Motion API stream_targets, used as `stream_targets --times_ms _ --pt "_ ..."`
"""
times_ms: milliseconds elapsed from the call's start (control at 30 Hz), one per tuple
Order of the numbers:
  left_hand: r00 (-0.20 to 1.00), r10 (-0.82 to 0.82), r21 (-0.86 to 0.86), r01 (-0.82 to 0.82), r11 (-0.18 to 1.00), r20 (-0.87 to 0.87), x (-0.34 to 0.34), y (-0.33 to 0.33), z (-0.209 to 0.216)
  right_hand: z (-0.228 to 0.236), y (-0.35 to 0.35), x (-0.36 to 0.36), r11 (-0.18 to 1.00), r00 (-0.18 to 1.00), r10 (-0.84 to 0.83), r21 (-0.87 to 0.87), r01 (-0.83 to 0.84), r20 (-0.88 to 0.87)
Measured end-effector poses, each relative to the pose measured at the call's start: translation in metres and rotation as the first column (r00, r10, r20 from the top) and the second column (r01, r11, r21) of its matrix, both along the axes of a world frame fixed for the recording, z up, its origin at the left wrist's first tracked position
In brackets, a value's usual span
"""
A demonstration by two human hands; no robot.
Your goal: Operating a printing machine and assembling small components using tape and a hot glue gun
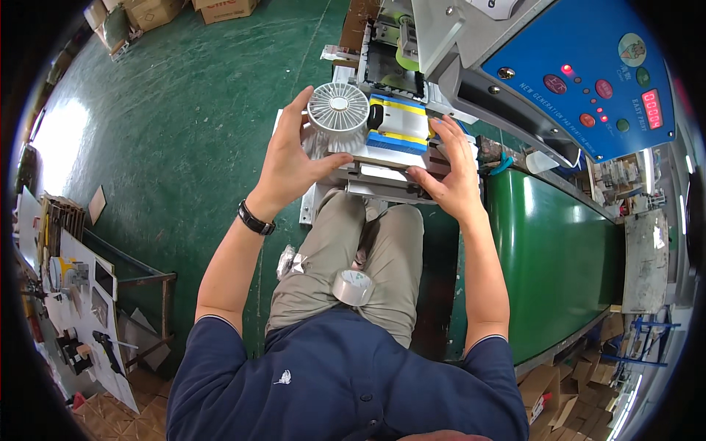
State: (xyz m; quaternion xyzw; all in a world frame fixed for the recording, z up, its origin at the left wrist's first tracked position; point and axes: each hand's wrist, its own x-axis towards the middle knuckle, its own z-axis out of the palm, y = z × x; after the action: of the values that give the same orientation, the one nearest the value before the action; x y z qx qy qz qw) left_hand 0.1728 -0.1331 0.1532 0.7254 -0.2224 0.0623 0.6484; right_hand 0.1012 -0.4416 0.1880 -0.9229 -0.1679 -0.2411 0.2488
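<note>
A white hand-held fan (pixel 338 107) with a round grille lies on a small machine bed, its handle (pixel 401 117) resting in a blue and yellow holder (pixel 397 142). A dark piece sits between grille and handle. My left hand (pixel 290 162) is open beside the grille, forefinger at its left rim and thumb stretched out below it. At the holder's right end is my right hand (pixel 454 173), fingers spread, with fingertips by the handle's end and thumb near the front edge of the bed. Whether the fingertips press on the fan is hard to tell.
A printing machine with a blue control panel (pixel 588 81) overhangs the bed at the right. Beside my right arm stands a green rounded cabinet (pixel 551 257). A tape roll (pixel 353 287) rests on my lap. Cardboard boxes (pixel 154 11) stand far left; boards (pixel 88 294) lean nearer.
</note>
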Motion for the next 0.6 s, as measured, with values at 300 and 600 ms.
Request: stream_targets --times_ms 300,600 --pt "0.998 0.035 0.082 -0.039 0.996 0.047 0.0002 0.0012 0.0012 -0.0014 0.0021 -0.0026 0.995 0.994 -0.077 0.050 0.081 -0.078" --pt "0.997 0.025 0.069 -0.030 0.997 0.069 0.0019 0.0009 -0.0010 0.0000 0.0039 -0.0028 0.995 0.996 -0.059 0.080 0.064 -0.073"
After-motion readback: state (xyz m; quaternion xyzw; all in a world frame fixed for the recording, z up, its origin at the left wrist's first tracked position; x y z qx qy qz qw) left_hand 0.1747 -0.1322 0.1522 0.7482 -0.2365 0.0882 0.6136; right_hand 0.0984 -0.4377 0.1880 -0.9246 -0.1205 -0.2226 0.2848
